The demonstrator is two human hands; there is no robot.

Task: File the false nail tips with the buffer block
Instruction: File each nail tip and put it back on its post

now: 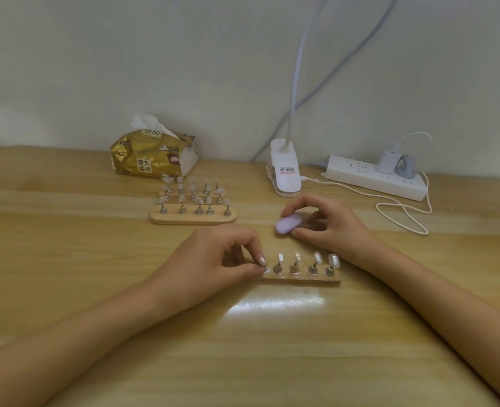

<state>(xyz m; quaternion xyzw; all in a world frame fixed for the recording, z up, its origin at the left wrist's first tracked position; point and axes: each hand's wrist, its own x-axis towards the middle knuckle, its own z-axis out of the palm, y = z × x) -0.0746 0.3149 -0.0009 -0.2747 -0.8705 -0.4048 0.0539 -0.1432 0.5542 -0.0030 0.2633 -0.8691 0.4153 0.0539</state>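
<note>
- head view: left hand (210, 257) had thumb and forefinger pinched on the leftmost false nail tip (265, 270), at the left end of the near holder (301, 279).
- right hand (331, 221) had curled fingers and thumb clamped on the lilac buffer block (287, 224), low at the table (67, 259) just behind that holder, apart from the tips.
- four other tips (317, 257) stood along the holder.
- farther back lay more stands (193, 217), a tissue pack (155, 154) and a power strip (375, 176).
</note>
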